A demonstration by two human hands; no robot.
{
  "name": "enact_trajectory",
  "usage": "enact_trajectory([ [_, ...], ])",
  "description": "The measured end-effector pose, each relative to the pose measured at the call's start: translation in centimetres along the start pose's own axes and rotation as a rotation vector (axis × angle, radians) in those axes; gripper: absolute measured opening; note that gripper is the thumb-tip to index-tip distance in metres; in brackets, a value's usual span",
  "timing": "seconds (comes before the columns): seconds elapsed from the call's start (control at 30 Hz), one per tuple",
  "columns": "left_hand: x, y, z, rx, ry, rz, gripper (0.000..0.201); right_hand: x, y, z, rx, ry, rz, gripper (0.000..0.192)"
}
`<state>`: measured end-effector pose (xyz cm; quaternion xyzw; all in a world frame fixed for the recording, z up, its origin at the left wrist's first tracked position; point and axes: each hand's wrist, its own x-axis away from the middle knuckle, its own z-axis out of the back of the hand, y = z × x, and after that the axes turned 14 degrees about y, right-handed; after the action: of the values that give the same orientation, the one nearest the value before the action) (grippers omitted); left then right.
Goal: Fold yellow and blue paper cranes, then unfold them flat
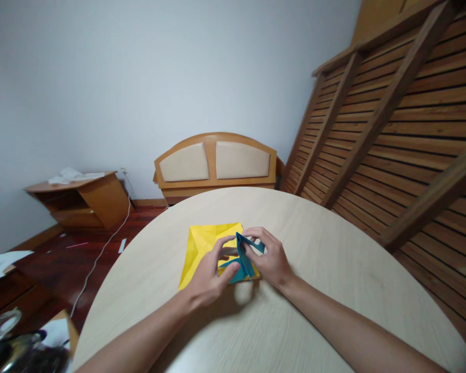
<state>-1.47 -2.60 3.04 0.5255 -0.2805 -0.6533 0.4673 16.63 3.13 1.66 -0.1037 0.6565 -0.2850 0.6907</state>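
A folded piece of blue paper (244,256) is held up between my two hands, a little above the table. My right hand (270,256) grips its right side, with the thumb inside a fold and the fingers curled behind. On the other side, my left hand (209,272) curves round the paper, its thumb and index fingertip at the left edges; some of its fingers are hidden behind. Beneath and behind the hands lies a creased sheet of yellow paper (200,243), flat on the table, partly covered by my left hand and the blue paper.
The round pale table (314,311) fills the foreground. Beyond it stands a wooden headboard (212,155) with two cream panels. A slatted wooden frame (373,129) leans at right. At left are a low cabinet (108,202) with papers, and a white cable (101,259) on the floor.
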Motion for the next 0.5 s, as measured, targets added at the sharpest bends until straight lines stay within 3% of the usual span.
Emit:
enact_trajectory([
  [0.2,-0.66,-0.38,-0.52,0.155,0.061,0.1,0.041,0.4,0.22,-0.37,-0.138,0.047,-0.14,0.041],
  [0.3,-0.67,-0.69,-0.41,0.195,0.07,0.162,0.047,0.36,0.28,-0.35,-0.129,0.035,-0.154,0.03],
  [0.4,-0.45,-0.61,-0.25,0.192,0.079,0.207,0.059,0.16,0.14,-0.11,-0.056,-0.028,-0.073,0.014],
  [0.5,-0.39,-0.29,-0.12,0.17,0.079,0.216,0.062,0.18,0.13,0.04,-0.025,-0.054,-0.048,0.025],
])
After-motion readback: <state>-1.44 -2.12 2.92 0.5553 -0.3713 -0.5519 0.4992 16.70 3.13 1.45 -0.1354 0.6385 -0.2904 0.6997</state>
